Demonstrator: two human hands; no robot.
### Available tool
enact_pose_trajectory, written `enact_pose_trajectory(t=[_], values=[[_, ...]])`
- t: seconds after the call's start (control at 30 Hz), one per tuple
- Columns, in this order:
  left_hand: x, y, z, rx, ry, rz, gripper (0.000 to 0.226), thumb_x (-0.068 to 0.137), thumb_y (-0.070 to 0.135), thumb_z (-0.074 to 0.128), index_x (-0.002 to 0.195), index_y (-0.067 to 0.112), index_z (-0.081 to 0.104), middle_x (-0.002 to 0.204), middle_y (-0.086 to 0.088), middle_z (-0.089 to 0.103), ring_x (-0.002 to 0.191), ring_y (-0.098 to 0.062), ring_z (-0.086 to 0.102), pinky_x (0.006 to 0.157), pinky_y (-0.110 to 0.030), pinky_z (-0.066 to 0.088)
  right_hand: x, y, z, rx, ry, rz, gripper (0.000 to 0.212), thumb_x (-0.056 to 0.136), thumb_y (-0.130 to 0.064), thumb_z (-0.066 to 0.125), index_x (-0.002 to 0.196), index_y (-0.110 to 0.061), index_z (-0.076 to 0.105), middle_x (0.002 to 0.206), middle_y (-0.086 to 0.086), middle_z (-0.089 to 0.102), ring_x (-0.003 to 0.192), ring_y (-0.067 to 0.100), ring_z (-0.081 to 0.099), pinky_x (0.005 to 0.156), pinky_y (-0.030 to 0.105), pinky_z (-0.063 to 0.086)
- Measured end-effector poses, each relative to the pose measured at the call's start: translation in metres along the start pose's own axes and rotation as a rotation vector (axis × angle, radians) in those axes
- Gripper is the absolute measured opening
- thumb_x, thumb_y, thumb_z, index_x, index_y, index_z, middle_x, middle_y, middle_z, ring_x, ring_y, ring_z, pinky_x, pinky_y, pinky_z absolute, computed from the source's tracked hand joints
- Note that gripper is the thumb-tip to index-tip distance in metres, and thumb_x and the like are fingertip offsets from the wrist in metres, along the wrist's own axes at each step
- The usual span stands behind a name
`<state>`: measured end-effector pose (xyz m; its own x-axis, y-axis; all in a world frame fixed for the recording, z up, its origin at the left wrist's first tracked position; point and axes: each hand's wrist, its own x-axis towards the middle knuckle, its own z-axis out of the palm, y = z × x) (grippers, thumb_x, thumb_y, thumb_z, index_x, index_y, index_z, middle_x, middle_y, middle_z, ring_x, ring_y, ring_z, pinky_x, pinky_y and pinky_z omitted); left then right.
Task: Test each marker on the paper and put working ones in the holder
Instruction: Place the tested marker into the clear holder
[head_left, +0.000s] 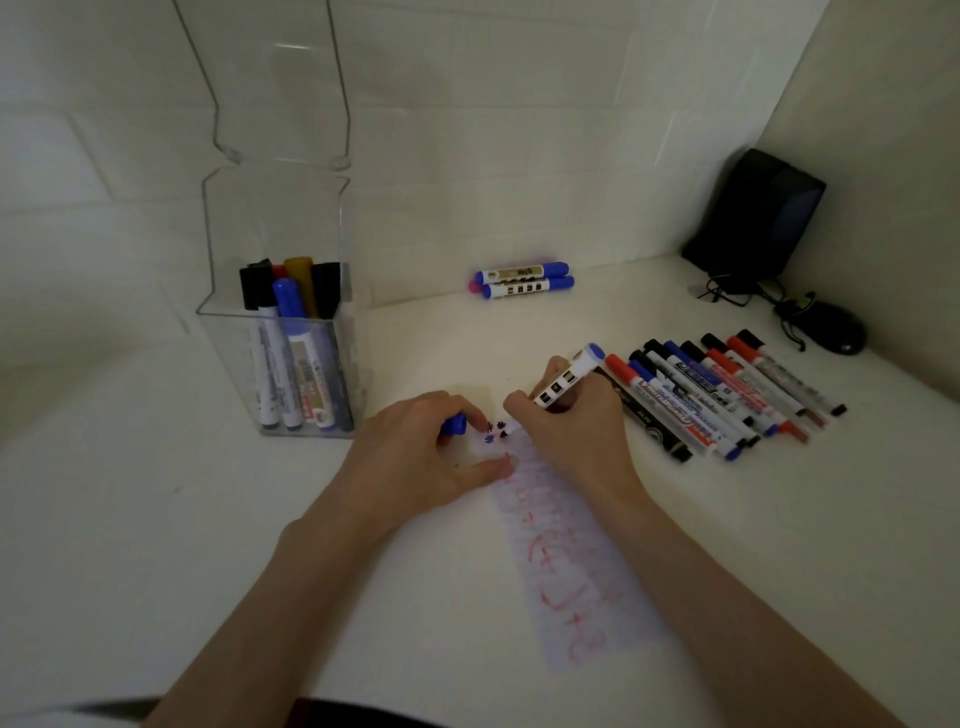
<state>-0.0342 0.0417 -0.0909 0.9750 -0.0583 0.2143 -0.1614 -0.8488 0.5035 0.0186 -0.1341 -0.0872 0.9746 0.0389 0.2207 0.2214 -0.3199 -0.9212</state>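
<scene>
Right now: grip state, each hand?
Left hand: closed on the blue cap, thumb on the paper.
Right hand: closed on the blue marker, tip at the paper.

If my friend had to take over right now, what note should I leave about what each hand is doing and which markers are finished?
Right hand: grips a blue marker, with its tip at the far end of the paper.
Left hand: pinches the blue cap, thumb resting on the paper.
Done: several markers stand in the clear holder on the left. A small pile lies by the back wall; I cannot tell why.
Left: finish this test and cap the marker. If it writes, it goes in the holder. Then probably the row of markers right of the paper.
</scene>
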Motion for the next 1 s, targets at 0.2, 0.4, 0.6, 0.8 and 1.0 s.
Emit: enact_pose_trajectory(t=[0.2,0.4,0.6,0.8,1.0], values=[[0.0004,0.0006,-0.0006,-0.009,-0.015,-0.016,0.050,0.068,0.078,0.068,0.100,0.041,0.064,0.090,0.014,0.060,0.080,-0.005,0.055,0.074,-0.032,0.052,0.0008,-0.0015,-0.0020,0.019,0.021,0.017,0.037,0.076,-0.013,0.074,0.061,-0.018,0.041,0.055,0.001,0.044,0.053,0.014,0.041,0.055,0.035,0.040],[-0.0003,0.0024,-0.0024,-0.002,-0.027,-0.014,0.050,0.069,0.077,0.069,0.103,0.040,0.063,0.092,0.015,0.060,0.082,-0.006,0.055,0.076,-0.030,0.051,0.0005,0.0001,-0.0024,0.024,-0.004,-0.003,0.035,0.077,-0.010,0.073,0.064,-0.013,0.041,0.057,0.004,0.045,0.054,0.015,0.041,0.055,0.035,0.039],[-0.0008,0.0023,-0.0023,-0.007,-0.018,0.000,0.050,0.069,0.077,0.069,0.103,0.040,0.064,0.090,0.014,0.060,0.080,-0.006,0.055,0.074,-0.029,0.051,0.0007,-0.0001,-0.0014,0.022,-0.027,0.014,0.036,0.075,-0.010,0.073,0.060,-0.017,0.041,0.054,0.000,0.045,0.052,0.013,0.041,0.055,0.035,0.040],[-0.0010,0.0027,-0.0026,-0.002,-0.013,0.004,0.049,0.069,0.076,0.069,0.102,0.040,0.064,0.089,0.015,0.059,0.079,-0.005,0.055,0.072,-0.027,0.050,0.0015,0.0000,-0.0024,0.041,-0.017,0.041,0.032,0.076,-0.010,0.073,0.062,-0.016,0.044,0.055,0.001,0.047,0.054,0.014,0.044,0.056,0.035,0.041],[-0.0015,0.0032,-0.0038,-0.006,-0.032,-0.008,0.053,0.070,0.075,0.069,0.109,0.041,0.059,0.096,0.018,0.057,0.085,-0.004,0.055,0.077,-0.029,0.050,0.0053,-0.0059,-0.0085,0.142,0.049,0.193,0.027,0.084,-0.014,0.072,0.070,-0.018,0.049,0.055,-0.009,0.048,0.052,0.006,0.045,0.057,0.023,0.044]])
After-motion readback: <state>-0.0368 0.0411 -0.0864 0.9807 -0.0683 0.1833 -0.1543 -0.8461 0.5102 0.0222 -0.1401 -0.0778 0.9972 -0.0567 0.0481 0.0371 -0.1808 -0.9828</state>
